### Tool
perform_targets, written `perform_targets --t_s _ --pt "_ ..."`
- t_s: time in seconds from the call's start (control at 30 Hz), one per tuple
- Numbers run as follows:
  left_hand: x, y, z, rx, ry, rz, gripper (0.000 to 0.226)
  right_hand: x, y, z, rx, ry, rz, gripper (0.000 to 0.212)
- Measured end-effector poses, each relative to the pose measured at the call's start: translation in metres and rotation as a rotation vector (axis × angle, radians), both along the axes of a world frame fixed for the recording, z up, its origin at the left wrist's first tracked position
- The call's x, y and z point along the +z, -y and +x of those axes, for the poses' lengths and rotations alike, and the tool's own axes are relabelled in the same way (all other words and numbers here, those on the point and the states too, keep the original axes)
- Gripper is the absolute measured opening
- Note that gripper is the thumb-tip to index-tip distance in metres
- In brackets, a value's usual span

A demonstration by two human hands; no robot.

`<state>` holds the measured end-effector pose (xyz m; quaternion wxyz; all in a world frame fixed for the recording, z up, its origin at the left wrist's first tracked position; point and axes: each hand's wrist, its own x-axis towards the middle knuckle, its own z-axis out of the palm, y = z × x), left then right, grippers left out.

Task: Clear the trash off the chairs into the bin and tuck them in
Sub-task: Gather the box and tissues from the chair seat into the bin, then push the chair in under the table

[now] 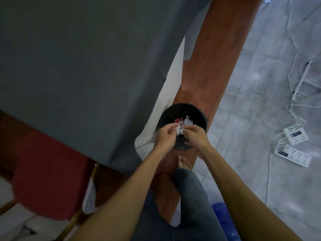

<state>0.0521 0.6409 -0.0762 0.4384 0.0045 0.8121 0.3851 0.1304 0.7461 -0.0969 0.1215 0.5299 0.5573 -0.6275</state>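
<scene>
A round black bin (168, 113) stands on the floor beside the table's hanging cloth. Inside it lie a red wrapper (230, 121) and crumpled white paper (188, 121). My left hand (165, 136) and my right hand (196, 136) hover together over the bin's near rim. Between their fingertips sits a crumpled white tissue (231, 130); both hands pinch it. A chair with a red seat (46, 174) and a wooden frame stands at the lower left, partly under the grey cloth.
A grey tablecloth (78, 58) with a white underlayer drapes over most of the left. A reddish wooden strip (217, 58) runs along the tiled floor. Two white power strips (293, 145) and loose cables lie at the right. My bare foot (184, 163) is just behind the bin.
</scene>
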Motion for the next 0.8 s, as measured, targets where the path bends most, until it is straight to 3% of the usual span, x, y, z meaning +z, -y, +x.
perform_targets --t_s 0.1,0.27,0.47,0.8 --pt "0.07 0.013 -0.004 0.016 -0.056 0.101 0.031 0.074 0.002 0.004 -0.064 -0.085 0.008 0.015" --pt "0.179 0.048 -0.022 0.067 -0.159 0.233 0.029 0.187 0.033 -0.014 0.06 -0.226 0.052 0.018" --pt "0.28 0.138 -0.046 0.281 -0.33 0.348 0.025 0.29 0.102 -0.071 0.307 -0.439 0.135 0.01" --pt "0.363 0.397 -0.017 0.64 -0.546 0.252 0.026 0.372 0.324 -0.118 0.948 -0.524 0.189 0.01"
